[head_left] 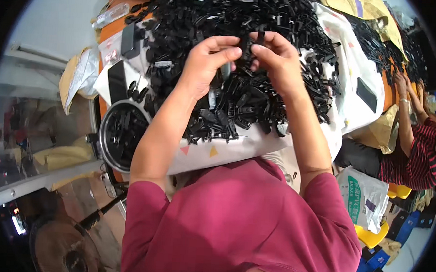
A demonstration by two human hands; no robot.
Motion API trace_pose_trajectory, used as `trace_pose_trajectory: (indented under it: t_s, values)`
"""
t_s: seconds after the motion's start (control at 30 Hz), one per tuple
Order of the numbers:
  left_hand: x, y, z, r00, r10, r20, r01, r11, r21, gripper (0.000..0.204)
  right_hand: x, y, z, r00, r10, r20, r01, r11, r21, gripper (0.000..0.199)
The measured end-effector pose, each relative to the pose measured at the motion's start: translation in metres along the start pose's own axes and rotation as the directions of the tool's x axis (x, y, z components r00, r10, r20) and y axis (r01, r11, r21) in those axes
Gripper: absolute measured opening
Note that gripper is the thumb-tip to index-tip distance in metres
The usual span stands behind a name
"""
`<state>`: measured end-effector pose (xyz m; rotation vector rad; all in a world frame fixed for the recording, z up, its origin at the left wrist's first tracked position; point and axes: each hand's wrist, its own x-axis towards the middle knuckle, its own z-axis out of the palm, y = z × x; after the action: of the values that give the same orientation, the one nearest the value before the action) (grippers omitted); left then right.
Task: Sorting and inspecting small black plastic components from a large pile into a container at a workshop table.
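A white plastic sack (pixel 365 198) with a green label sits on the floor at the right, next to the yellow stool (its top is crumpled). A flat black phone (pixel 366 94) with a dark screen lies on the white cloth at the right, and another black one (pixel 117 81) lies at the left. A see-through plastic packet (pixel 111 15) rests at the far left corner of the table.

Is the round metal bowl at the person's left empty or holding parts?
Holding parts: black pieces lie inside the metal bowl, covering much of its bottom.
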<state>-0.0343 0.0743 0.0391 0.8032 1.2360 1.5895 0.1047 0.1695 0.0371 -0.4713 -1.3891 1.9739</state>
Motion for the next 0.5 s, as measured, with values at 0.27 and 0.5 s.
trace_pose_trajectory:
  t_s: [0.27,0.5]
  values:
    - [-0.023,-0.001,0.005,0.992,0.03,0.119,-0.018,0.995,-0.101,0.016,-0.022,-0.015,0.023,0.957,-0.29,-0.018,0.264,0.893,-0.365,0.03]
    - [-0.034,0.016,0.02,0.945,0.326,0.002,-0.322,0.933,0.161,0.026,-0.041,-0.031,0.015,0.834,-0.493,0.249,0.505,0.501,-0.703,0.034]
